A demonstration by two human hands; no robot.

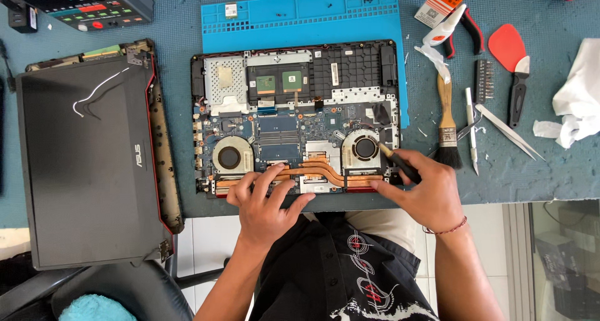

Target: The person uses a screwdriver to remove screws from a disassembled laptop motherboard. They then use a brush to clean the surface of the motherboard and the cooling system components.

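An opened laptop base (pixel 294 118) lies on the blue-grey mat, its motherboard, copper heat pipes (pixel 312 170) and two round fans bare. My left hand (pixel 265 202) rests with spread fingers on the near edge of the base, over the heat pipes by the left fan (pixel 229 156). My right hand (pixel 425 190) grips a black-handled screwdriver (pixel 397 161), whose tip touches the board beside the right fan (pixel 364 148).
The detached black lid with screen (pixel 87 165) lies to the left. A blue silicone mat (pixel 300 11) sits behind the base. To the right lie a paintbrush (pixel 446 124), tweezers (pixel 507 132), a bit holder (pixel 482 80), a red pry tool (pixel 509 52), pliers and crumpled tissue (pixel 578 96).
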